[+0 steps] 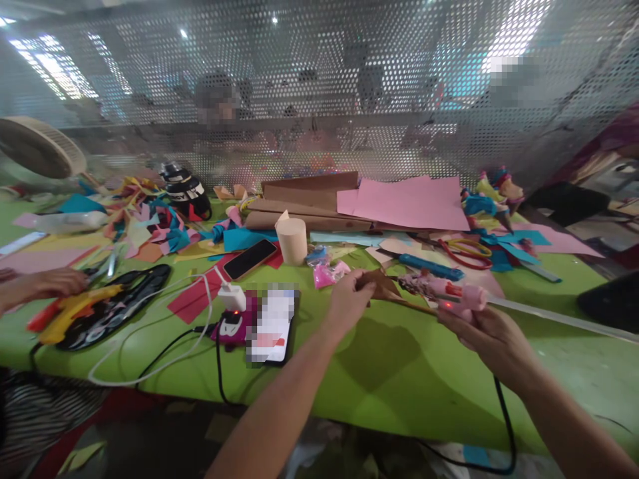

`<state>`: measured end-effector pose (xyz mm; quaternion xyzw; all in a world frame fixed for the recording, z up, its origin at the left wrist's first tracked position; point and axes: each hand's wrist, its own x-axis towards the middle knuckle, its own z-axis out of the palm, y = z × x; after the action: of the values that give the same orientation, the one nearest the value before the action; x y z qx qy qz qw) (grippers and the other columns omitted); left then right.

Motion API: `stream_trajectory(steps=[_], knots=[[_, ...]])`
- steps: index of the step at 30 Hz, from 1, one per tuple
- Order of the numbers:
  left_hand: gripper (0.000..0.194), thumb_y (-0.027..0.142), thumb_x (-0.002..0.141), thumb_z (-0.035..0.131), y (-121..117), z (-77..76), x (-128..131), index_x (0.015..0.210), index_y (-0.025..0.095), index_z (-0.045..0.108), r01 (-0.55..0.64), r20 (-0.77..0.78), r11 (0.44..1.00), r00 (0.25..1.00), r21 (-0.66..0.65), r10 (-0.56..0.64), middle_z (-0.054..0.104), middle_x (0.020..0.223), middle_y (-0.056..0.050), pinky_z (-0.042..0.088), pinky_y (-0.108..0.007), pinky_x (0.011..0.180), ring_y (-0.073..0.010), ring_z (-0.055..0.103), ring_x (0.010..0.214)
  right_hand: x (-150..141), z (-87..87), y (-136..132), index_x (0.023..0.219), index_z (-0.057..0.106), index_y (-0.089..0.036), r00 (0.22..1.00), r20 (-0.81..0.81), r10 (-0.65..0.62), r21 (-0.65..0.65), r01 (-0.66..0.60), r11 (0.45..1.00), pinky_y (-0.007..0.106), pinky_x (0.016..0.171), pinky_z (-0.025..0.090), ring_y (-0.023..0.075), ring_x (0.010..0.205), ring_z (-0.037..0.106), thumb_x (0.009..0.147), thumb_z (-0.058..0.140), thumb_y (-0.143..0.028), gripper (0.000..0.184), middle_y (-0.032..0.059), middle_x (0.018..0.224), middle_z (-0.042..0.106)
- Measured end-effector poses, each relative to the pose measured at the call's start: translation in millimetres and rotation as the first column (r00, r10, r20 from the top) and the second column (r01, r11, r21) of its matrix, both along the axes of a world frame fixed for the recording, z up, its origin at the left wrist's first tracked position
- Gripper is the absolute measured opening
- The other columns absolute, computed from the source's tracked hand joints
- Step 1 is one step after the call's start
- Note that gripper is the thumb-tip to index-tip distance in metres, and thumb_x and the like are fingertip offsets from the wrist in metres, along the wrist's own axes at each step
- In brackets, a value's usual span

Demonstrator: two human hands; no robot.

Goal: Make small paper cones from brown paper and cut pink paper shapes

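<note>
My left hand (351,298) pinches a piece of brown paper (385,286) above the green table (379,389). Wrapped around the handle of a pink glue gun (456,295) is my right hand (492,338). The gun points left with its dark-stained nozzle at the brown paper; whether they touch is hard to tell. A small red light glows on its side. A long translucent glue stick (554,318) sticks out of its back to the right. The gun's black cord (505,419) hangs over the table's front edge.
At left, another person's hand (62,283) is beside a yellow glue gun (82,311). A phone (277,326), power strip (234,326) and cables lie left of my arm. Behind are a cardboard tube (292,241), blue cutter (430,266), scissors (464,253), pink paper (407,201) and scraps.
</note>
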<state>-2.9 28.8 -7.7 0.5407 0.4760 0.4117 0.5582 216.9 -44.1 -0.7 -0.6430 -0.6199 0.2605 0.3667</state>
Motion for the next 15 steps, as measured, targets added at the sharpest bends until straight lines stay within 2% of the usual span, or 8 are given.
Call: stream_trajectory(steps=[5, 9, 15], knots=[[0.008, 0.012, 0.085, 0.058, 0.1, -0.3, -0.8, 0.08, 0.017, 0.061, -0.027, -0.002, 0.999, 1.0, -0.021, 0.027, 0.055, 0.063, 0.004, 0.04, -0.02, 0.053, -0.0088, 0.049, 0.053, -0.3, 0.5, -1.0, 0.059, 0.051, -0.022, 0.999, 0.042, 0.01, -0.032, -0.008, 0.999, 0.028, 0.048, 0.03, 0.013, 0.052, 0.036, 0.082, 0.06, -0.069, 0.053, -0.0032, 0.054, 0.04], [0.007, 0.012, 0.085, 0.058, 0.2, -0.5, -1.6, 0.081, 0.017, 0.06, -0.041, 0.004, 0.999, 0.999, -0.004, 0.041, 0.056, 0.063, 0.004, 0.041, -0.019, 0.054, -0.0082, 0.048, 0.053, 0.4, -1.1, -2.8, 0.062, 0.055, -0.022, 0.998, 0.059, 0.005, -0.038, -0.002, 0.999, 0.028, 0.049, 0.028, 0.013, 0.052, 0.034, 0.084, 0.058, -0.069, 0.052, -0.0036, 0.055, 0.039], [0.007, 0.012, 0.084, 0.059, -2.3, 7.1, -3.3, 0.082, 0.017, 0.062, -0.064, 0.008, 0.998, 0.998, -0.007, 0.064, 0.058, 0.065, 0.003, 0.043, -0.02, 0.053, -0.0083, 0.048, 0.052, 2.4, -3.7, -2.4, 0.06, 0.049, -0.023, 0.999, 0.035, -0.008, -0.042, 0.009, 0.999, 0.028, 0.049, 0.028, 0.0132, 0.053, 0.034, 0.082, 0.059, -0.07, 0.052, -0.0033, 0.055, 0.038]])
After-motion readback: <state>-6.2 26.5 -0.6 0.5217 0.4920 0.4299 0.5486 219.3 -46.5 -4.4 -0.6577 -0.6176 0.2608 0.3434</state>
